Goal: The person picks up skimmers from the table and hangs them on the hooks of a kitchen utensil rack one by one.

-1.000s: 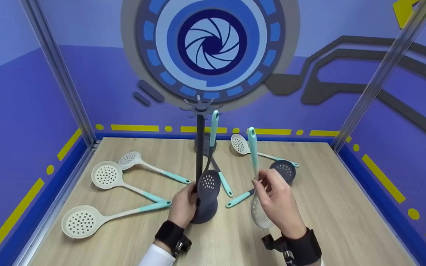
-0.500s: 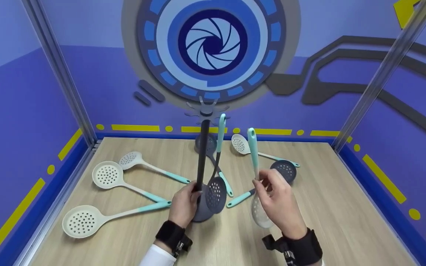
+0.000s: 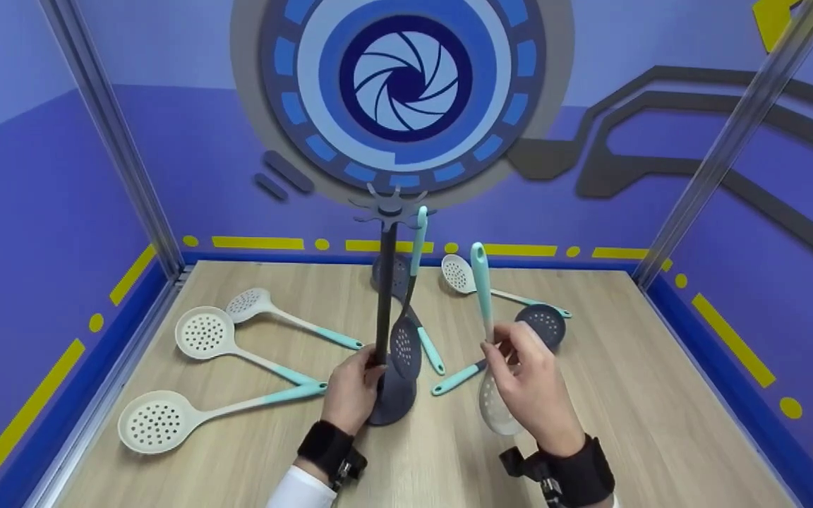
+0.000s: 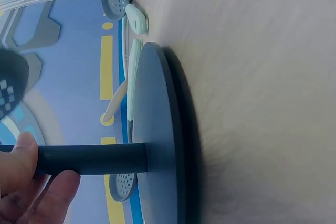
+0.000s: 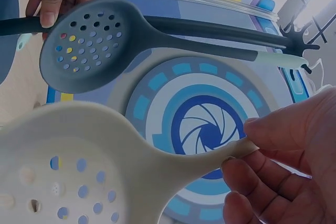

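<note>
My left hand [image 3: 348, 392] grips the lower pole of a dark utensil stand [image 3: 384, 296], which has a round base and a ring of hooks on top. A dark skimmer [image 3: 405, 349] with a mint handle hangs from a hook on its right side, bowl downward. My right hand [image 3: 535, 386] pinches the thin neck of a cream skimmer [image 5: 79, 135]. That skimmer is held upright with its mint handle up, and the fingers partly cover its bowl in the head view. In the left wrist view, a dark shadow lies along the stand's base [image 4: 157, 129].
Three cream skimmers [image 3: 205, 333] lie on the left of the wooden table [image 3: 660, 395]. Behind the stand lies a dark skimmer [image 3: 430, 351], with another dark one [image 3: 542, 326] beyond my right hand. A small cream skimmer [image 3: 457, 275] lies near the back wall.
The stand's top has shifted slightly right, then a little back left. The hanging dark skimmer has swung and turned, its bowl now more edge-on. My right hand has stayed almost still.
</note>
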`<state>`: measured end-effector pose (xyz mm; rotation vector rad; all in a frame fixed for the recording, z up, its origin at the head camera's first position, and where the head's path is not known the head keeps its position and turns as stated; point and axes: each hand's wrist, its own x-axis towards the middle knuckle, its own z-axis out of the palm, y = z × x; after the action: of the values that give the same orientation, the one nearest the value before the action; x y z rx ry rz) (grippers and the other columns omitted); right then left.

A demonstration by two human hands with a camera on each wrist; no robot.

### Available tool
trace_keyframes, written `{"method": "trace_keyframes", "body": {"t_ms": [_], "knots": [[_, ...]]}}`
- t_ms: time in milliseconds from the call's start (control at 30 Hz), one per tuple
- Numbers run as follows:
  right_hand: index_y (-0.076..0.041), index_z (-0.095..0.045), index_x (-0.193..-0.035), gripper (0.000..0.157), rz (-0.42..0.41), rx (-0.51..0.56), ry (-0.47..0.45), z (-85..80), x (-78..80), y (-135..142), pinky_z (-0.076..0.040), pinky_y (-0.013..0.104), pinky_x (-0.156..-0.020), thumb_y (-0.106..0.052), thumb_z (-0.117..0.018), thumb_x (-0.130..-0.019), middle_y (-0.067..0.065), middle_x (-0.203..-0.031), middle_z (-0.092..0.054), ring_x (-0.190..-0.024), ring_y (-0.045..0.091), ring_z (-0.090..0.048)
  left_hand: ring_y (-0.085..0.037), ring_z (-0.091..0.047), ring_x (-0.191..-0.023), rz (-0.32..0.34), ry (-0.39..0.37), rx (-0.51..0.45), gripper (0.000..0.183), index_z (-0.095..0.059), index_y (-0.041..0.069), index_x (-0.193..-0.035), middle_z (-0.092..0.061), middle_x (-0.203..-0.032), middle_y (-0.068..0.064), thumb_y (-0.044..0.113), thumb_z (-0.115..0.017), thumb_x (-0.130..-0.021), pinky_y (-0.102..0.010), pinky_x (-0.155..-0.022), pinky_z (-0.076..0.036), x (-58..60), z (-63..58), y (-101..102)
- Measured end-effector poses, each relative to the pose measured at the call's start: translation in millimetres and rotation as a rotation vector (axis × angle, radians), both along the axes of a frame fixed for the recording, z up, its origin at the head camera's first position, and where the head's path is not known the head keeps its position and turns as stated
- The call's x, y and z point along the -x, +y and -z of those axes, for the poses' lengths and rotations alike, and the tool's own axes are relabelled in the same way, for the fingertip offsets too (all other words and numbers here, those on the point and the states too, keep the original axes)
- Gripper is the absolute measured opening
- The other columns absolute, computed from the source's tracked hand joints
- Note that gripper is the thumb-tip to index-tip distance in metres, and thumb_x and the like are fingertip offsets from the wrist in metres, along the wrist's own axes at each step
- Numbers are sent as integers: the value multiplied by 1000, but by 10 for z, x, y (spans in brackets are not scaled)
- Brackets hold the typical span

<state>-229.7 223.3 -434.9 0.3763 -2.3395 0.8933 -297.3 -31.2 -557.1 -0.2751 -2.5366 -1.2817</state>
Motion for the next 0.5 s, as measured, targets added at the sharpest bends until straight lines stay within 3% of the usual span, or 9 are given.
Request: {"method": "trace_keyframes", "body": {"t_ms": [500], "knots": [[-18, -64, -109, 18, -3, 11, -4, 16, 12, 4, -48, 19, -63, -11, -69, -93, -9, -92, -57, -79, 2, -52, -14, -72, -98, 1, 47, -17, 24, -67, 20, -115, -73, -100, 4, 19, -71, -92, -33, -84, -58, 8, 21, 12]]}}
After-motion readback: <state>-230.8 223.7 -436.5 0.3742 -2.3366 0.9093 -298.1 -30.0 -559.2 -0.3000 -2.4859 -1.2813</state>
